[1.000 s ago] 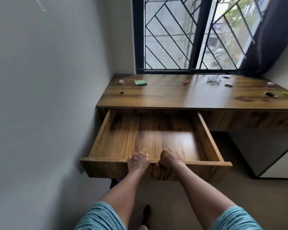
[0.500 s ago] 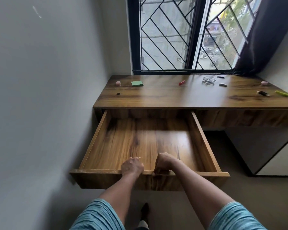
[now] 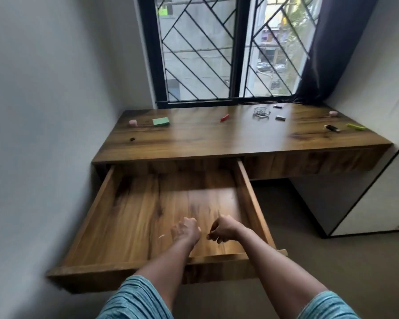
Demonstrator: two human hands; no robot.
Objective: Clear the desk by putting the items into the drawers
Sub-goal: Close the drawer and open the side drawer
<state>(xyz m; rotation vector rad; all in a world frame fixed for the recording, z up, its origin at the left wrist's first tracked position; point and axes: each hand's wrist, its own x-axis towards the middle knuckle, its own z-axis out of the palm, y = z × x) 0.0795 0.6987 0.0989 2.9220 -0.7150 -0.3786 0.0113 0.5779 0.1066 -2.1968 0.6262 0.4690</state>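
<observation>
Drawer [image 3: 136,215] is pulled way out from under the left half of the desk [image 3: 217,139]. Both hands are over its front end. Left hand [image 3: 186,230] is blurry, fingers loosely curled, and right hand [image 3: 226,229] is balled into a fist, neither holding anything afaict. Green pad [image 3: 161,121], red bit [image 3: 224,117], glass dish [image 3: 260,111] etc sit on the desk near the window.

1 drawer [image 3: 129,217] stands open under the desk's [image 3: 194,143] left half — the window [image 3: 217,54] rises behind the desk. On the desk, a pad [image 3: 161,121] lies back-left, a dish [image 3: 260,111] back-right.
</observation>
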